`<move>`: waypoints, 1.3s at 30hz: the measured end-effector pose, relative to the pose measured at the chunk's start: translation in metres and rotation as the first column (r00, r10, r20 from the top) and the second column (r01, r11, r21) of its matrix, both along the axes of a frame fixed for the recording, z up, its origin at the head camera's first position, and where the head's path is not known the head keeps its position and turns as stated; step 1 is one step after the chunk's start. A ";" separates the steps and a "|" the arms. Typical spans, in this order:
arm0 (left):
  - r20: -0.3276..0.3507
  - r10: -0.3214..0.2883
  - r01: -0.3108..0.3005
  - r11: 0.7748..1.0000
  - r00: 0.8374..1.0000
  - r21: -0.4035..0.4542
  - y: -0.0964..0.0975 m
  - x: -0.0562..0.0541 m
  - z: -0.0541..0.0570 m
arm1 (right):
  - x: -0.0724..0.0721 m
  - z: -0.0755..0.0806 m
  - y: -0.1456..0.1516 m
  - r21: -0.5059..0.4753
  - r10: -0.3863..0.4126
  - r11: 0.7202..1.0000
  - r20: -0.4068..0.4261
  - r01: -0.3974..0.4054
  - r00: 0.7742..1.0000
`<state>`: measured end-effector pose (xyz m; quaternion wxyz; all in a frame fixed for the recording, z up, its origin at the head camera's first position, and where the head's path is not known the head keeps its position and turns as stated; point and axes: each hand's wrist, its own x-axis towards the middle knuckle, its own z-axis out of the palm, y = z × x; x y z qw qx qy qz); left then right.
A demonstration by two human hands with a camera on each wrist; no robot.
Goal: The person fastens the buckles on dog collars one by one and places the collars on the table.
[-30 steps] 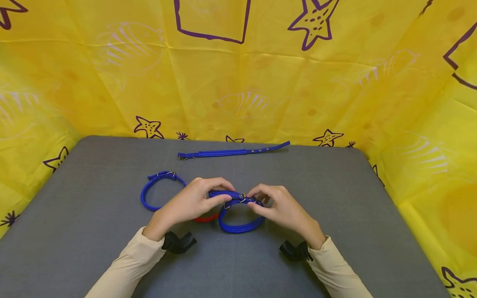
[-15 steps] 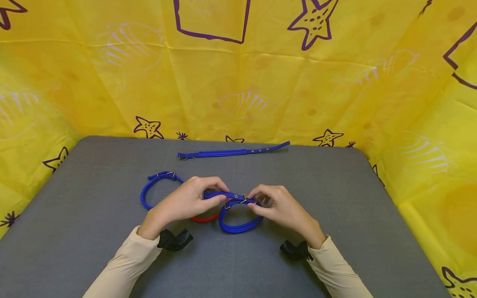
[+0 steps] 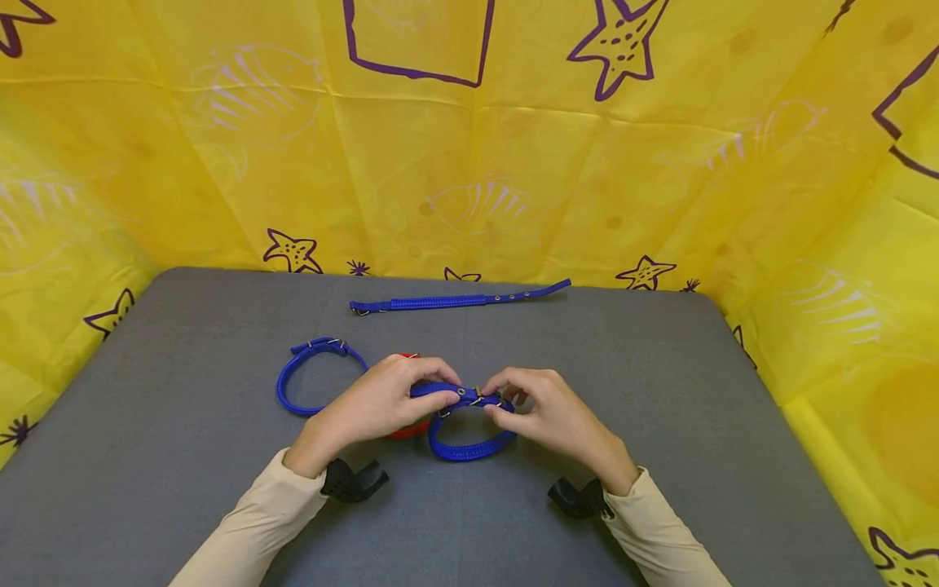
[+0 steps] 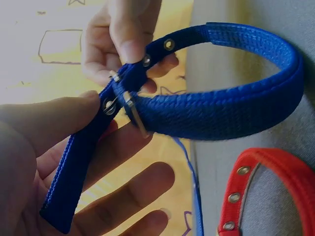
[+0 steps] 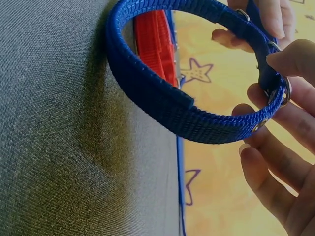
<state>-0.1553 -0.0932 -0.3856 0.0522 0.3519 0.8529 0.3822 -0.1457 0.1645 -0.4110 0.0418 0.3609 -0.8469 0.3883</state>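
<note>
A blue collar (image 3: 473, 451) is bent into a loop, its strap running through a metal buckle (image 4: 129, 101). My left hand (image 3: 381, 399) pinches the free strap end between thumb and index finger, and its other fingers are spread below. My right hand (image 3: 550, 408) pinches the loop by the buckle with thumb and fingertips. In the left wrist view, eyelets (image 4: 169, 44) show along the strap and the buckle prong lies at one of them. The loop's lower side hangs at or just above the table; contact cannot be told.
A red collar (image 3: 411, 430) lies partly hidden behind my left hand. Left of it rests another looped blue collar (image 3: 284, 390). A straight blue collar (image 3: 440, 302) lies near the back of the grey table (image 3: 220, 318). Yellow printed cloth (image 3: 469, 163) surrounds the table.
My left hand, with the strap end, moved slightly left, then back right. The held collar tilted a little. My right hand stays nearly in place, gripping by the buckle.
</note>
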 end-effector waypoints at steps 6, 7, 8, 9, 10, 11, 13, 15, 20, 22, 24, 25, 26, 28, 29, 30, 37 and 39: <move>0.011 0.003 -0.003 1.000 1.000 -0.008 -0.003 -0.001 0.002 | 0.000 -0.001 0.000 0.017 -0.012 1.000 0.020 0.012 1.000; 0.021 0.002 -0.001 1.000 1.000 -0.016 -0.003 -0.001 0.002 | 0.000 -0.001 0.000 0.019 -0.014 1.000 0.022 0.014 1.000; 0.039 -0.003 0.004 1.000 0.999 -0.024 -0.003 -0.001 0.002 | 0.000 -0.001 0.000 0.021 -0.016 1.000 0.024 0.015 1.000; 0.057 -0.007 0.009 0.999 0.998 -0.033 -0.004 -0.001 0.002 | 0.000 -0.001 0.000 0.021 -0.016 1.000 0.023 0.015 1.000; 0.076 -0.010 0.013 0.999 0.997 -0.044 -0.004 -0.001 0.002 | 0.000 -0.002 0.000 0.022 -0.015 1.000 0.021 0.015 1.000; 0.094 -0.012 0.018 0.998 0.996 -0.054 -0.005 -0.001 0.002 | 0.000 -0.002 -0.001 0.020 -0.013 1.000 0.018 0.013 1.000; 0.134 -0.018 0.028 0.997 0.991 -0.076 -0.006 -0.001 0.002 | 0.000 -0.002 -0.001 0.016 -0.006 1.000 0.008 0.005 1.000; 0.160 -0.026 0.042 0.995 0.987 -0.095 -0.006 -0.001 0.002 | 0.000 -0.002 -0.002 0.012 0.002 1.000 -0.005 -0.002 1.000; 0.180 -0.062 0.082 0.991 0.982 -0.107 -0.005 -0.002 0.000 | 0.001 -0.003 -0.003 0.004 0.012 1.000 -0.026 -0.012 1.000; 0.166 -0.074 0.092 0.991 0.983 -0.101 -0.005 -0.002 0.000 | 0.001 -0.003 -0.003 0.001 0.015 1.000 -0.029 -0.015 0.999; 0.144 -0.083 0.097 0.991 0.986 -0.094 -0.005 -0.002 -0.001 | 0.001 -0.003 -0.004 -0.004 0.020 1.000 -0.034 -0.020 0.999; 0.131 -0.085 0.097 0.991 0.988 -0.089 -0.005 -0.002 -0.001 | 0.001 -0.003 -0.004 -0.007 0.020 1.000 -0.034 -0.021 0.999; 0.118 -0.085 0.095 0.992 0.989 -0.085 -0.005 -0.001 -0.001 | 0.001 -0.003 -0.004 -0.009 0.022 1.000 -0.035 -0.022 0.999; 0.096 -0.083 0.090 0.993 0.992 -0.075 -0.005 -0.001 -0.001 | 0.001 -0.004 -0.004 -0.013 0.025 1.000 -0.039 -0.025 0.999; 0.093 -0.082 0.088 0.994 0.992 -0.069 -0.005 -0.001 -0.001 | 0.001 -0.004 -0.004 -0.014 0.026 1.000 -0.044 -0.027 0.999; 0.092 -0.080 0.086 0.994 0.993 -0.063 -0.005 0.000 -0.001 | 0.001 -0.004 -0.005 -0.016 0.027 0.999 -0.047 -0.028 0.999; 0.098 -0.076 0.081 0.996 0.992 -0.044 -0.003 -0.001 -0.001 | 0.002 -0.002 -0.006 -0.020 0.009 1.000 -0.046 -0.010 0.999; 0.085 -0.075 0.079 0.996 0.994 -0.052 -0.004 -0.001 0.000 | 0.002 -0.001 -0.006 -0.018 0.010 1.000 -0.042 -0.011 0.999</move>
